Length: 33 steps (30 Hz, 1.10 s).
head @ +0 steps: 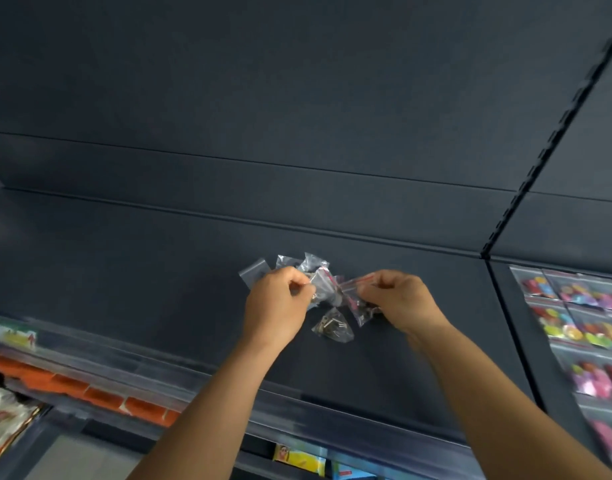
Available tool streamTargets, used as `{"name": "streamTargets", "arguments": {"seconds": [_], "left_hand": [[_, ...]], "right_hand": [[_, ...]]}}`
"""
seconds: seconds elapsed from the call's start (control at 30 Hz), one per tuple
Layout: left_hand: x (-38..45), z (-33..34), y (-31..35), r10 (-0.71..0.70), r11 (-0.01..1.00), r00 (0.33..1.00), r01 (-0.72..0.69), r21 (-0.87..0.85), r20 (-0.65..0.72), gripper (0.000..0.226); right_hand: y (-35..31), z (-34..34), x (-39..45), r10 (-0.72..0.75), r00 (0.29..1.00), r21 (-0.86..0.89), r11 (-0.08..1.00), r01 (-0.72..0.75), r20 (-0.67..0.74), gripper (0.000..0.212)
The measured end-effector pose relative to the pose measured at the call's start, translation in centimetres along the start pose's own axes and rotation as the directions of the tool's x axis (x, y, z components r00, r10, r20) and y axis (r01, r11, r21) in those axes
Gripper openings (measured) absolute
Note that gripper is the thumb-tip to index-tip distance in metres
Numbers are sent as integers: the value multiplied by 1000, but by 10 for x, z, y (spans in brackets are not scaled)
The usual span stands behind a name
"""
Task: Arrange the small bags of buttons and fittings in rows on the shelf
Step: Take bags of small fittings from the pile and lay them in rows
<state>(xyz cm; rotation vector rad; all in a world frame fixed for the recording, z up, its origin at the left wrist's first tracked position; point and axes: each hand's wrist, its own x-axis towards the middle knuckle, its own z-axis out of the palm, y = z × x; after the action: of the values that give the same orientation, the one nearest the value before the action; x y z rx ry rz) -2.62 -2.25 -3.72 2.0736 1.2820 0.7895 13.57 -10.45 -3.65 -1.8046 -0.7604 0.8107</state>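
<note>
Both hands are reaching forward over the dark shelf (159, 258), bare forearms stretching up from the lower edge of the view and converging on a cluster of small clear zip bags (318, 282). Left hand (275, 299) is curling its fingers inward, thumb and fingertips pinching the plastic of the bunched bags at the left side of the cluster, knuckles turned up toward the camera. Right hand (398, 299) is bending at the wrist and pinching the red-striped top of one zip bag of metal fittings (361, 306), which is stretching between it and the bunch. The two hands are sitting near each other, apart by the width of the bunch, each clamped on plastic.

One more bag of metal fittings (333, 328) is lying on the shelf just below the bunch, between the two wrists, not touched by either hand. A flat clear bag (254, 270) is sticking out behind the left hand's knuckles.

Packets of coloured buttons (581, 317) are lying in rows on the neighbouring shelf section at right. Orange packets (90, 389) are showing on a lower level at left, blurred.
</note>
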Motion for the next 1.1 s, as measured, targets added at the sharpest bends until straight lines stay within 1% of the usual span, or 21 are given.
{"name": "streamTargets", "arguments": {"seconds": [0.07, 0.13, 0.2, 0.27, 0.33, 0.43, 0.53, 0.67, 0.73, 0.83, 0.93, 1.03, 1.1], "left_hand": [[1, -1, 8, -12, 992, 1000, 9, -122, -29, 4], [3, 3, 18, -37, 966, 999, 30, -258, -22, 8], [2, 10, 31, -66, 910, 996, 86, -405, 63, 7], [-1, 20, 46, -65, 862, 984, 139, -488, 165, 8], [-5, 32, 61, -42, 840, 974, 156, -520, 225, 11], [-10, 52, 84, -4, 817, 962, 160, -554, 272, 10], [-18, 73, 113, 49, 815, 943, 152, -559, 329, 10], [-40, 104, 161, 133, 814, 902, 136, -564, 411, 9], [-55, 122, 185, 181, 815, 872, 126, -566, 455, 13], [-80, 152, 223, 219, 806, 840, 130, -577, 496, 14], [-109, 181, 263, 253, 796, 823, 121, -593, 508, 11], [-141, 211, 303, 290, 793, 813, 90, -602, 504, 11], [-161, 231, 328, 308, 791, 810, 73, -608, 499, 12]], "right_hand": [[-1, -5, -2, -9, 998, 61, 998, 13, -61, 6], [-4, -10, -6, -24, 993, 119, 992, 39, -119, 9], [-8, -17, -11, -43, 984, 174, 982, 73, -173, 12], [-12, -26, -19, -47, 980, 265, 959, 99, -196, 14], [-14, -39, -26, -45, 980, 352, 929, 112, -192, 16], [-12, -65, -36, -26, 981, 422, 900, 107, -194, 17], [-3, -97, -46, -12, 972, 444, 888, 118, -235, 15], [10, -147, -68, -1, 948, 465, 871, 157, -318, 17], [18, -177, -82, 14, 935, 477, 863, 168, -355, 17], [36, -226, -106, 28, 934, 435, 889, 139, -356, 12], [57, -275, -132, 57, 936, 323, 944, 62, -347, 6], [77, -327, -158, 77, 892, 271, 961, 53, -446, 11], [90, -363, -177, 85, 862, 255, 966, 53, -500, 6]]}}
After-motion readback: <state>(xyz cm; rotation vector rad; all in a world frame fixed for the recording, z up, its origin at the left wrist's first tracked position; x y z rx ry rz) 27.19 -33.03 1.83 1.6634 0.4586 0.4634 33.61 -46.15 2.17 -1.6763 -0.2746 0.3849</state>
